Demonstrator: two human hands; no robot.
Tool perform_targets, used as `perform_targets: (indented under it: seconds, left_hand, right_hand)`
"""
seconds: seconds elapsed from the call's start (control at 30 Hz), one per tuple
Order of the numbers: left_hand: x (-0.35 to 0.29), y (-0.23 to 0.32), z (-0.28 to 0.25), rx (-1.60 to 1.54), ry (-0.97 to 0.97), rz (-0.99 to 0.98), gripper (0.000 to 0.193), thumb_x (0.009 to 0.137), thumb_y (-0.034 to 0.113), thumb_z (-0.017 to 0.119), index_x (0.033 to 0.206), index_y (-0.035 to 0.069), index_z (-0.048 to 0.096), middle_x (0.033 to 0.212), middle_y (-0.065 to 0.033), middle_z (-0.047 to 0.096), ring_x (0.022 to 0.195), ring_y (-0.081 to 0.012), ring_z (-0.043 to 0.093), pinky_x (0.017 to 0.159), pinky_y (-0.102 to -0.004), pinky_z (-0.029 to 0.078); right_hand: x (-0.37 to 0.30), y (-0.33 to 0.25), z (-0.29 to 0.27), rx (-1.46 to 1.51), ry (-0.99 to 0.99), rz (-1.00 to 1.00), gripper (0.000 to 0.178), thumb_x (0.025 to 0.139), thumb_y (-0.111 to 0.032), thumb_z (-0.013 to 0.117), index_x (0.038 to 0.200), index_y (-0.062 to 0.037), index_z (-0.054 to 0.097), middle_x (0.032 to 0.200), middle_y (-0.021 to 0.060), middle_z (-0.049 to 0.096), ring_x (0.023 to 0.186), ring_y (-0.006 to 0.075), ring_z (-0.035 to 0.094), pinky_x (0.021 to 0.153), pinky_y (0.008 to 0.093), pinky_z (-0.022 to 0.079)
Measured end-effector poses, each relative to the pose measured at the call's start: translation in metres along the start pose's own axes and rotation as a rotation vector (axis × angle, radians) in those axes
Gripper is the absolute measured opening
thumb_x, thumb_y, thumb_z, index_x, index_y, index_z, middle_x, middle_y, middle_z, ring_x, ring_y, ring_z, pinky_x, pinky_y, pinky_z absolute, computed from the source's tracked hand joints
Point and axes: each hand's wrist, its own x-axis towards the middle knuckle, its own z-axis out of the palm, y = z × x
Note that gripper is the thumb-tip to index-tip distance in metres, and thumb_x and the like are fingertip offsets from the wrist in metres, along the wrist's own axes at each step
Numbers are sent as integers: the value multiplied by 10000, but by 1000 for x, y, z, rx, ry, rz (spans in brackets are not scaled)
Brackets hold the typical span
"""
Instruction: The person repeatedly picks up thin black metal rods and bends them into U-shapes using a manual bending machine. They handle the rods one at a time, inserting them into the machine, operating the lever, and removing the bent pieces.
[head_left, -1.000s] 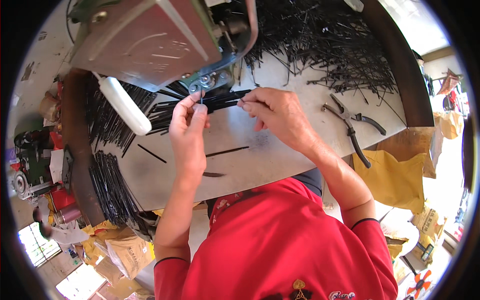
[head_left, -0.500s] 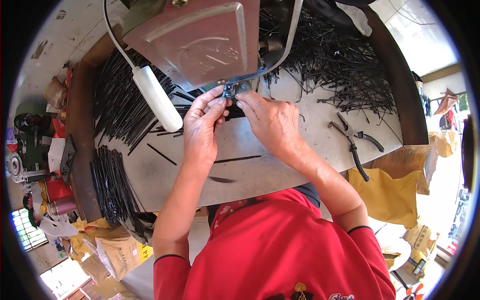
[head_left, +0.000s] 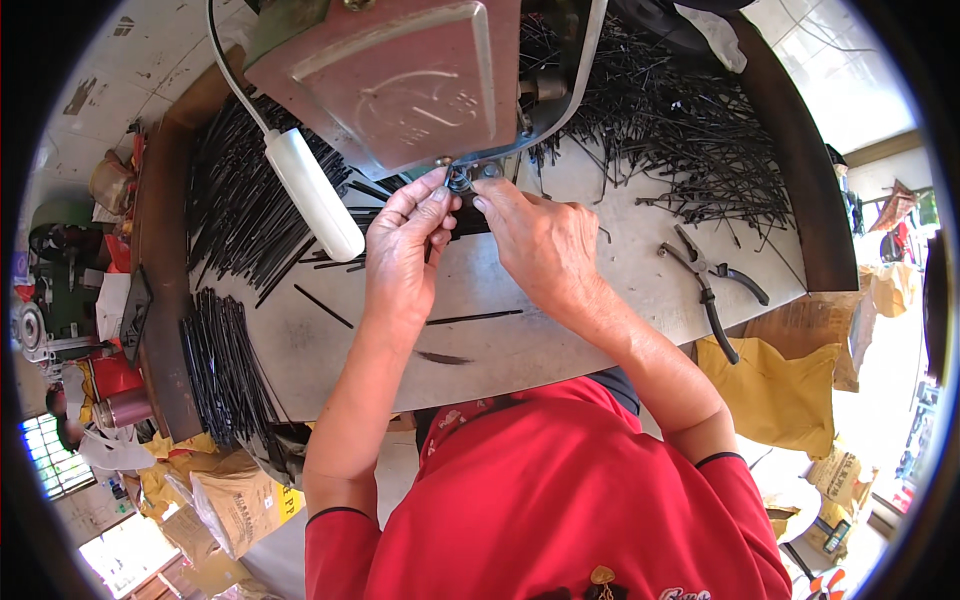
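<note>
Both hands are raised to the underside of a machine head (head_left: pixel 400 95) with a worn pinkish metal cover. My left hand (head_left: pixel 405 235) is closed, thumb and forefinger pinched at a small dark, shiny piece too small to name. Just to its right, my right hand (head_left: pixel 545 245) has its thumb and forefinger pressed together beside small round metal fittings (head_left: pixel 461 182) below the head. What the right fingertips hold, if anything, is hidden. Below the hands, a loose black rod (head_left: pixel 475 317) lies across the metal tabletop (head_left: pixel 540 350).
Black rods lie in a large heap (head_left: pixel 240 190) and a bundle (head_left: pixel 228 370) on the left. Bent black pieces (head_left: pixel 670 130) pile up at the back right. Pliers (head_left: pixel 712 270) rest on the right. A white lamp (head_left: pixel 315 198) hangs left of the hands. Raised sides (head_left: pixel 160 290) edge the table.
My fingers have shifted very slightly at the fittings, and the shiny piece at the left fingertips shows less. Both hands stay in nearly the same place.
</note>
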Motion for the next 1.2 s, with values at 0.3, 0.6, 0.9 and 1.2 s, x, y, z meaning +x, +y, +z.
perform_targets:
  seconds: [0.3, 0.6, 0.9, 1.2]
  left_hand:
    - [-2, 2, 0, 52, -2, 1, 251, 875, 75, 639, 1120, 24, 618, 858, -15, 633, 692, -43, 525, 603, -145, 408]
    - [0, -2, 0, 53, 8, 35, 263, 875, 60, 632, 1135, 22, 614, 860, -18, 633, 692, -45, 524, 601, -147, 407]
    - [-8, -15, -2, -95, 33, -30, 278, 883, 53, 619, 1159, 24, 609, 872, -15, 635, 707, -33, 539, 612, -137, 417]
    - [-4, -11, 2, -34, 37, 31, 271, 883, 58, 621, 1150, 12, 614, 889, -14, 630, 710, -39, 529, 630, -154, 422]
  right_hand:
    - [-3, 1, 2, 1, 0, 5, 148, 871, -209, 611, 1008, -153, 601, 666, 56, 641, 507, 263, 602, 454, 366, 454]
    - [-2, 0, 6, 17, 13, 6, 147, 872, -198, 604, 1010, -150, 595, 694, 65, 655, 514, 280, 606, 445, 374, 454]
    - [-14, -2, 18, 57, 83, -4, 161, 770, -64, 568, 919, -96, 518, 615, 71, 595, 478, 300, 592, 412, 402, 433]
    - [-5, 0, 19, 96, 64, 7, 136, 792, -69, 559, 919, -94, 516, 636, 83, 615, 491, 316, 592, 420, 416, 436]
